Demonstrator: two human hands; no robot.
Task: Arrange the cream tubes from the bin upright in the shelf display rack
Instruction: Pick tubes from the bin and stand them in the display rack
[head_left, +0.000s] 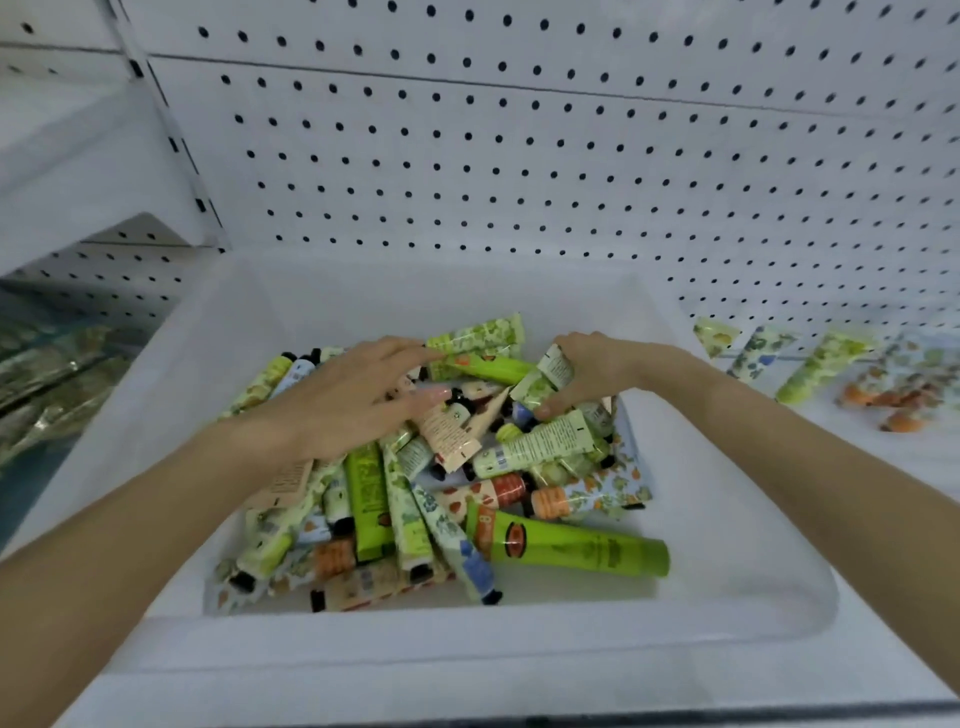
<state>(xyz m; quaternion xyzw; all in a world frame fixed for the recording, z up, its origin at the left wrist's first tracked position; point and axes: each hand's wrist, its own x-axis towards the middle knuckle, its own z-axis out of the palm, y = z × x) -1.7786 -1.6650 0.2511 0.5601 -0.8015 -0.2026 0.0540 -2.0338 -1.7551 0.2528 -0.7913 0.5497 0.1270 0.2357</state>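
Observation:
A white bin (218, 364) holds a heap of several cream tubes (441, 499), green, floral and peach, lying every way. My left hand (353, 395) lies flat on the left of the heap, fingers straight and reaching toward a light green tube (478, 335) at the top. My right hand (592, 369) is over the right of the heap, fingers curled round a pale green tube (543, 379). A long bright green tube (576, 548) lies at the front of the bin.
A white pegboard wall (519, 156) rises behind the bin. On the shelf (831, 447) to the right, several floral tubes (810, 366) lean in a row, orange caps low. Packaged goods (41, 374) fill the neighbouring shelf at left.

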